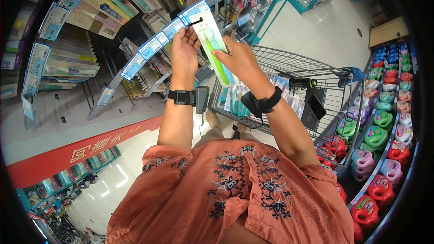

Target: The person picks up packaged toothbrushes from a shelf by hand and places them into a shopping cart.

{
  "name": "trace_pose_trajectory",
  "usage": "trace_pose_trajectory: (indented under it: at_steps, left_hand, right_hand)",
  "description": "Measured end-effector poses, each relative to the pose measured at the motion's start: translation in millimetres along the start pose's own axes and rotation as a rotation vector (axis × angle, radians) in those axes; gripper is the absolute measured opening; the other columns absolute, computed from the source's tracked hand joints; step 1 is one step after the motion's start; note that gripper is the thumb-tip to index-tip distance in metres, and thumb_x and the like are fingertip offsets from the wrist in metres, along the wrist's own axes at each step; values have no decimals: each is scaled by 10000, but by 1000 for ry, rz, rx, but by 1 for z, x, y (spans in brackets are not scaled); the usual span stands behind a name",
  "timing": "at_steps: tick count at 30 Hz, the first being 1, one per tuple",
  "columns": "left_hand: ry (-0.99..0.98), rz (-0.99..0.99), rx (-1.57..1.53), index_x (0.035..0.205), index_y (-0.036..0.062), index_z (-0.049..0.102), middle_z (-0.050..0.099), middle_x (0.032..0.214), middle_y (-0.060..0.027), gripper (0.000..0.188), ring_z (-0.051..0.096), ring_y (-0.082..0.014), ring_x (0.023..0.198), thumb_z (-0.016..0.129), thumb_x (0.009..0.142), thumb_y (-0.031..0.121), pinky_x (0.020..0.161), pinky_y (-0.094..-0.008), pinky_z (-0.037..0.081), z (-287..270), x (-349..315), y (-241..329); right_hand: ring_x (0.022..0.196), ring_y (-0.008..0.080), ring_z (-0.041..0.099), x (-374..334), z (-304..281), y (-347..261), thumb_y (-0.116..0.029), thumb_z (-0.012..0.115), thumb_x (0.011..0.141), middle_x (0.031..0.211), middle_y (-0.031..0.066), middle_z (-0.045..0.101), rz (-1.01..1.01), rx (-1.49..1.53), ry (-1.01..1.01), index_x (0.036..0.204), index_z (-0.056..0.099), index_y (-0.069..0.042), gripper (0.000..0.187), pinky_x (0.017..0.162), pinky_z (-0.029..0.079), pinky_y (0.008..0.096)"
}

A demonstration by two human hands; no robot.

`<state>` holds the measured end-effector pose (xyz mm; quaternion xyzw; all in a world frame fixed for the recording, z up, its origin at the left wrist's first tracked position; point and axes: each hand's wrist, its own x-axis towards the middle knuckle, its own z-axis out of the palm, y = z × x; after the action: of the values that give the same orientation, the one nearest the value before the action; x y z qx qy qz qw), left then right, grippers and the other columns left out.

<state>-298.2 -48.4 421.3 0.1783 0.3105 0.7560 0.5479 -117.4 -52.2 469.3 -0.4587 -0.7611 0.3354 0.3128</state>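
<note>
A toothbrush pack (211, 46) is held up in front of the shelf; its long axis slants from upper left to lower right, the brush heads uppermost and the green and blue handles running down toward the cart (289, 57). The right hand (242, 61) grips its right edge, thumb across the front. The left hand (184, 56) is half-curled beside the left edge; whether its fingertips hold anything cannot be told.

Blue-edged price labels (156, 45) with printed figures line the shelf front behind the left hand, and a red banner (90, 150) below (lower left) bears large pale characters.

The pack is above the near end of the wire cart, where more packs (237, 100) lie. Pale glossy tiles (325, 31) cover the shop floor, and rows of coloured bottles (376, 136) stand at right.
</note>
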Motion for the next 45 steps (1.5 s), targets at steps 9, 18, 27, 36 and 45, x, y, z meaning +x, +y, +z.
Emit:
trace_pose_trajectory:
  at_steps: [9,18,27,36,45]
  left_hand:
    - [17,-8,-57,1082,67,625,661,1053,-51,223,633,-174,971,618,978,264,852,-342,520,-1,0,1]
    - [14,-4,-48,1114,66,619,654,1081,-58,230,613,-188,1015,626,973,248,904,-368,526,-4,0,2]
    - [7,0,-39,1108,66,628,660,1066,-49,221,619,-178,994,623,979,246,885,-349,529,-4,0,2]
    - [22,-5,-36,1116,64,626,658,1070,-45,233,612,-177,1002,627,977,250,889,-351,520,-2,-2,3]
    - [19,-1,-25,1088,73,636,665,1062,-39,217,613,-176,993,640,968,254,889,-354,511,-4,-2,2]
  right_hand:
    - [730,420,680,15,3,-7,-210,681,864,753,243,673,-63,-261,27,967,598,12,258,643,537,505]
    - [748,423,686,17,1,-10,-211,674,865,770,247,680,-30,-283,-9,964,595,17,261,665,544,509]
    - [775,415,696,17,1,-13,-219,666,872,795,246,690,18,-299,-40,994,605,14,270,692,553,499]
    - [786,411,695,15,1,-17,-223,666,871,806,247,694,38,-277,-40,1009,611,11,277,709,553,496]
    - [794,418,691,15,3,-15,-239,656,868,816,246,693,44,-262,-44,1005,612,-4,276,723,546,512]
